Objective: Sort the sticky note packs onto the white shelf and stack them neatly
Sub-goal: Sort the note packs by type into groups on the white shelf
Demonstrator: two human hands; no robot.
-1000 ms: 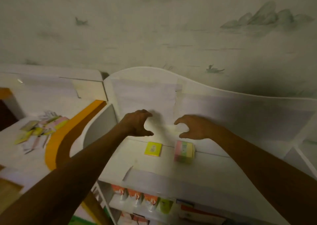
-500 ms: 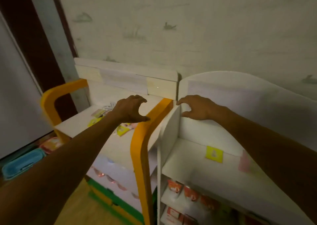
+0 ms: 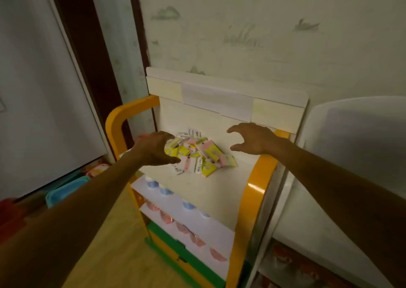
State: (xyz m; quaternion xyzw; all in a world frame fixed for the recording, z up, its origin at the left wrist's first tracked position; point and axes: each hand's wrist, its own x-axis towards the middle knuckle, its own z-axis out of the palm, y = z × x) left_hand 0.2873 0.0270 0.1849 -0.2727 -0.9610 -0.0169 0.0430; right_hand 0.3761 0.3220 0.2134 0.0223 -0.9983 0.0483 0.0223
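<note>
Your left hand (image 3: 156, 148) hangs over the near-left edge of the pile of sticky note packs (image 3: 197, 153), fingers curled in a loose claw with the thumb spread below them; nothing is in its grasp, and you cannot tell whether the fingertips touch the nearest pack. Your right hand (image 3: 252, 138) hovers to the right of the pile and apart from it, fingers likewise bent and spread, holding nothing.

The packs lie in a loose heap on the top surface of the orange-framed shelf (image 3: 257, 191), toward its back. They are yellow, pink and white, overlapping at all angles, some flat and some tilted on their neighbours. A white label with a barcode (image 3: 194, 132) shows at the back of the heap.

The orange-framed shelf has a pale backboard (image 3: 226, 94) that stands against the wall. Lower tiers of it carry rows of small items with blue tops (image 3: 165, 191) and, below those, pinkish ones (image 3: 182, 228); what they are is too blurred to tell.

The white shelf (image 3: 356, 138) stands just beside it on your right, with its curved white back panel in view. None of the packs is visible on the part of it that shows. A teal container (image 3: 66, 191) sits on the floor at the left.
</note>
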